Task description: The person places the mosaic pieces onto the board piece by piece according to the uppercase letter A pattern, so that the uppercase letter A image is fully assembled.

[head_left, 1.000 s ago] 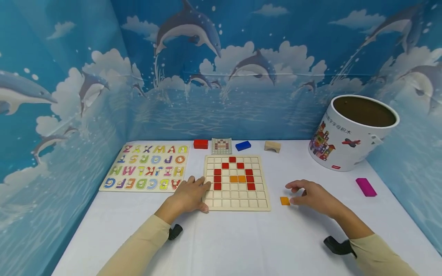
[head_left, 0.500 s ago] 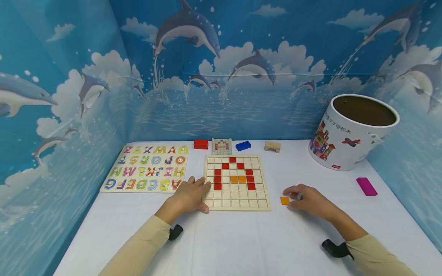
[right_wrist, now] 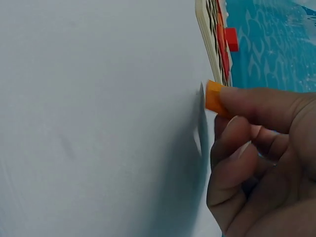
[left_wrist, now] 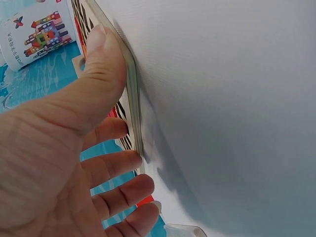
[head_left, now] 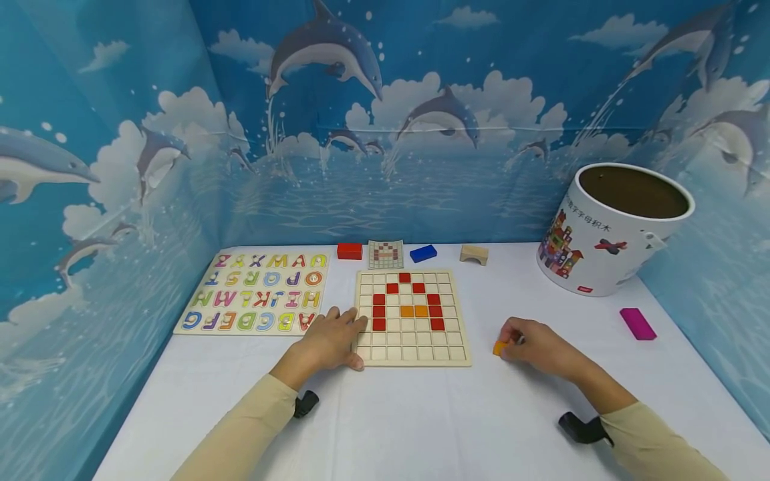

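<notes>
An orange square tile (right_wrist: 214, 97) is pinched between the thumb and fingers of my right hand (head_left: 544, 347). It is tilted up at the table surface, to the right of the wooden grid board (head_left: 415, 354). Red tiles (head_left: 437, 312) on the board form a peaked outline with two orange tiles (head_left: 414, 311) side by side inside it. My left hand (head_left: 329, 339) rests against the board's left edge, thumb near the lower left corner and fingers spread. In the left wrist view, the thumb (left_wrist: 106, 59) lies along the board's edge.
Behind the board stand a pattern card (head_left: 386, 254), a red block (head_left: 349, 251), a blue block (head_left: 424, 254) and a wooden arch block (head_left: 474, 254). A letter puzzle board (head_left: 252, 294) lies left. A white bucket (head_left: 601, 247) and a magenta block (head_left: 638, 324) are right.
My right hand has closed its thumb and fingers on the orange tile, which lay flat on the table and is now tilted up. My left hand and the board have stayed put.
</notes>
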Demonstrator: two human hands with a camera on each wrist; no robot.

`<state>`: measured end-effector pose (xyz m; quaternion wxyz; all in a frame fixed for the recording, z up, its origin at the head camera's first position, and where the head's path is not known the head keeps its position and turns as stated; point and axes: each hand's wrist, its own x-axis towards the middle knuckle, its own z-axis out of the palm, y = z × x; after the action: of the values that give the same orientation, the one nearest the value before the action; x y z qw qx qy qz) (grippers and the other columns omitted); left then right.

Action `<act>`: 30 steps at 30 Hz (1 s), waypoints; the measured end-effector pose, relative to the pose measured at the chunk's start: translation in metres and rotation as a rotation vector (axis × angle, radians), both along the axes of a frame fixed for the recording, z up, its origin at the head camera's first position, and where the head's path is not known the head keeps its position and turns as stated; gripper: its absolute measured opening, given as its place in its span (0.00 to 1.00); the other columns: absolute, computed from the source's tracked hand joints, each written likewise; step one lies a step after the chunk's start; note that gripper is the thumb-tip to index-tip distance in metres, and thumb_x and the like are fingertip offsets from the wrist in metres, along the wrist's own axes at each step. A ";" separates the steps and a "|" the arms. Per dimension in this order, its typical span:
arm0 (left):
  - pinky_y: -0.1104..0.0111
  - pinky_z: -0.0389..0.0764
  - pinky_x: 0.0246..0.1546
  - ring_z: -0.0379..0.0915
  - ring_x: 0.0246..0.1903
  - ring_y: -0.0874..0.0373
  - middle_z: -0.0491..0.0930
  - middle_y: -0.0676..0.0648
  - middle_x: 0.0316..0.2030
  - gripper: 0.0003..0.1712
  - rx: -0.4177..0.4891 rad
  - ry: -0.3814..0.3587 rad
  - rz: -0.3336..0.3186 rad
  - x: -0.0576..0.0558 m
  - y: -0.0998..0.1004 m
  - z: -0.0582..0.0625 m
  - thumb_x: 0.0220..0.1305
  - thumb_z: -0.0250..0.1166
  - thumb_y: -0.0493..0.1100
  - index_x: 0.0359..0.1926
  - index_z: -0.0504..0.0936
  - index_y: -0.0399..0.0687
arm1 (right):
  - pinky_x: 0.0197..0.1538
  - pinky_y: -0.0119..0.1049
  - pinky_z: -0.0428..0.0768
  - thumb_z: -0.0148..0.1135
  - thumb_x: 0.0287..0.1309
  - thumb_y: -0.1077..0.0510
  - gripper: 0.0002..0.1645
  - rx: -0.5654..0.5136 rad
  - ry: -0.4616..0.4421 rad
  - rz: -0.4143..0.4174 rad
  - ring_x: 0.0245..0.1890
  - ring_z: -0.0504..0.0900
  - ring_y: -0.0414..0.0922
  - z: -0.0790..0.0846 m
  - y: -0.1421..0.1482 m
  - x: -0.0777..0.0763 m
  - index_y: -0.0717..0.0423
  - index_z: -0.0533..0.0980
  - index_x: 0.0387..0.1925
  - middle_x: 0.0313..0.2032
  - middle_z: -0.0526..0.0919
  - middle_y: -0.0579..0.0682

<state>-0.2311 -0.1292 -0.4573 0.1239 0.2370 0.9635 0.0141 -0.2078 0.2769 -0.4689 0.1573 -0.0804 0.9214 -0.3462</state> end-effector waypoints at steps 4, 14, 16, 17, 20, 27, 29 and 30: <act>0.46 0.69 0.62 0.63 0.64 0.45 0.62 0.43 0.76 0.55 0.003 -0.007 0.005 0.000 0.000 0.000 0.49 0.77 0.63 0.76 0.68 0.52 | 0.29 0.35 0.74 0.63 0.67 0.59 0.16 -0.125 -0.044 -0.013 0.26 0.73 0.47 0.004 0.006 -0.003 0.57 0.74 0.54 0.35 0.74 0.53; 0.47 0.69 0.62 0.63 0.63 0.45 0.62 0.42 0.76 0.55 0.014 -0.017 0.013 0.000 0.001 0.001 0.48 0.78 0.62 0.76 0.68 0.52 | 0.33 0.35 0.76 0.69 0.64 0.46 0.31 -0.204 -0.060 -0.100 0.29 0.76 0.50 0.017 0.008 -0.010 0.58 0.74 0.61 0.35 0.74 0.55; 0.47 0.69 0.62 0.63 0.63 0.45 0.62 0.43 0.76 0.55 0.014 -0.015 0.011 0.000 0.000 0.001 0.48 0.78 0.63 0.76 0.68 0.52 | 0.34 0.35 0.77 0.70 0.63 0.46 0.31 -0.219 -0.055 -0.111 0.30 0.76 0.50 0.018 0.006 -0.012 0.58 0.74 0.61 0.35 0.75 0.55; 0.47 0.69 0.62 0.63 0.63 0.45 0.62 0.43 0.76 0.55 0.014 -0.013 0.010 0.000 0.000 0.001 0.48 0.78 0.63 0.76 0.68 0.52 | 0.34 0.35 0.77 0.70 0.63 0.47 0.30 -0.230 -0.051 -0.115 0.31 0.77 0.51 0.018 0.005 -0.014 0.58 0.74 0.61 0.35 0.75 0.55; 0.47 0.69 0.62 0.63 0.63 0.45 0.62 0.42 0.76 0.55 0.010 -0.007 0.005 -0.001 0.000 0.000 0.49 0.77 0.63 0.76 0.67 0.52 | 0.33 0.35 0.78 0.70 0.63 0.49 0.30 -0.256 -0.042 -0.124 0.31 0.77 0.50 0.020 0.000 -0.017 0.59 0.74 0.61 0.36 0.76 0.55; 0.48 0.70 0.61 0.64 0.63 0.45 0.63 0.43 0.76 0.55 0.000 -0.005 0.003 0.000 0.000 -0.001 0.49 0.77 0.63 0.75 0.68 0.52 | 0.33 0.35 0.78 0.70 0.64 0.52 0.30 -0.280 -0.044 -0.134 0.31 0.77 0.49 0.021 -0.009 -0.026 0.59 0.73 0.63 0.38 0.79 0.55; 0.48 0.70 0.61 0.64 0.64 0.45 0.63 0.43 0.76 0.55 -0.002 -0.002 0.003 0.000 -0.001 -0.001 0.49 0.77 0.63 0.75 0.68 0.52 | 0.33 0.36 0.78 0.70 0.64 0.53 0.30 -0.288 -0.040 -0.131 0.31 0.77 0.50 0.021 -0.013 -0.029 0.59 0.72 0.63 0.38 0.79 0.55; 0.48 0.70 0.61 0.64 0.64 0.45 0.63 0.43 0.76 0.55 -0.004 -0.001 0.003 0.000 -0.001 0.000 0.49 0.77 0.63 0.76 0.68 0.52 | 0.33 0.36 0.78 0.70 0.64 0.54 0.30 -0.295 -0.039 -0.130 0.31 0.77 0.50 0.021 -0.016 -0.031 0.60 0.72 0.63 0.38 0.79 0.56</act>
<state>-0.2316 -0.1298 -0.4577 0.1250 0.2354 0.9638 0.0126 -0.2392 0.2613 -0.4483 0.1389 -0.0361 0.8606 -0.4886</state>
